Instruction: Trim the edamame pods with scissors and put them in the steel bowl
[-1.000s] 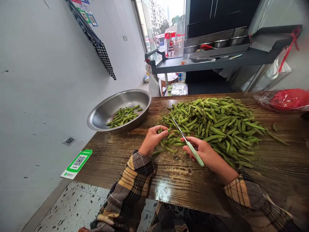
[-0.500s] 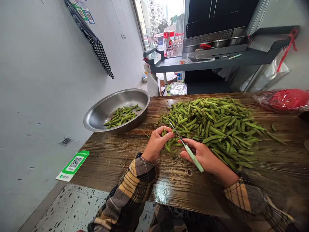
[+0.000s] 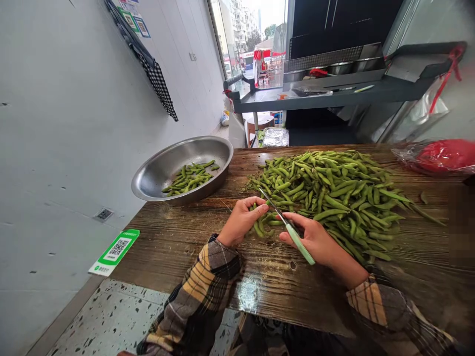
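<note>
My left hand [image 3: 241,222] grips a small bunch of green edamame pods [image 3: 261,225] at the near edge of a large heap of pods [image 3: 334,202] on the dark wooden table [image 3: 178,242]. My right hand [image 3: 313,238] is shut around the pale green handle of a slim kitchen knife [image 3: 299,242]. Its thin metal blade [image 3: 274,207] points up and left, passing just above my left fingers. A shallow steel bowl [image 3: 181,153] holding a smaller amount of pods [image 3: 189,178] stands to the left of my hands. Plaid sleeves cover both forearms.
A green QR code card [image 3: 115,251] lies beyond the table's left side, by a white wall. Red contents fill a plastic bag [image 3: 441,157] at the table's far right. Behind the table stand a metal shelf [image 3: 315,94] and a foil tray [image 3: 275,137].
My hands have drawn closer, and the pods that trailed left across the table are now bunched in my left hand. The blade has come nearer to my left fingers.
</note>
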{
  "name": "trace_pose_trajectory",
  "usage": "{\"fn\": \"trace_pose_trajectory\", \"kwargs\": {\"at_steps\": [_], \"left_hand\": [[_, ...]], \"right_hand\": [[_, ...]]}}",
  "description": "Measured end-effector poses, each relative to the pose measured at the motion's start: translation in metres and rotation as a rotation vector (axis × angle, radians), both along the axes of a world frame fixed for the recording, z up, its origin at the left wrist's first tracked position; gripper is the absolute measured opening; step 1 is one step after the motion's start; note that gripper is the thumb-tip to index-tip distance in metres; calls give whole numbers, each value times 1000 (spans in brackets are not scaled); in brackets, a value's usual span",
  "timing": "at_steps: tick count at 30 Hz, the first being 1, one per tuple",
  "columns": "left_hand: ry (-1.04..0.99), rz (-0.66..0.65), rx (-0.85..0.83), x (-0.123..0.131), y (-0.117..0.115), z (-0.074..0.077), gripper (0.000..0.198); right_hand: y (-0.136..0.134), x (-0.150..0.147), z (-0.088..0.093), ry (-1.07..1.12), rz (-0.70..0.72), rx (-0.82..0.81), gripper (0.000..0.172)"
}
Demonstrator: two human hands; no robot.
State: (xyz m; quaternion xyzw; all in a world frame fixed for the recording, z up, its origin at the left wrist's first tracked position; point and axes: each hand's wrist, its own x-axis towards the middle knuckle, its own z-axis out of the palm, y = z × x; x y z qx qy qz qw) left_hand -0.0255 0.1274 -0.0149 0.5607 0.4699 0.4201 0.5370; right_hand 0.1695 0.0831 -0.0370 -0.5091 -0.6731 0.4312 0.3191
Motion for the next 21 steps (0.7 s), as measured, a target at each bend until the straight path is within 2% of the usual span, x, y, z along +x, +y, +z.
{"fn": "trace_pose_trajectory", "kwargs": {"at_steps": [9,16,21], "left_hand": [[66,-45,45,-2,0,0,28],[7,-48,36,0,1,0,24],[-105,5,11,1,3,-5,23]], "right_hand": [[0,1,-1,-13,4,-11,59],[2,2,-1,-6,-2,45,50],[3,1,-4,52,-26,4,49]]}}
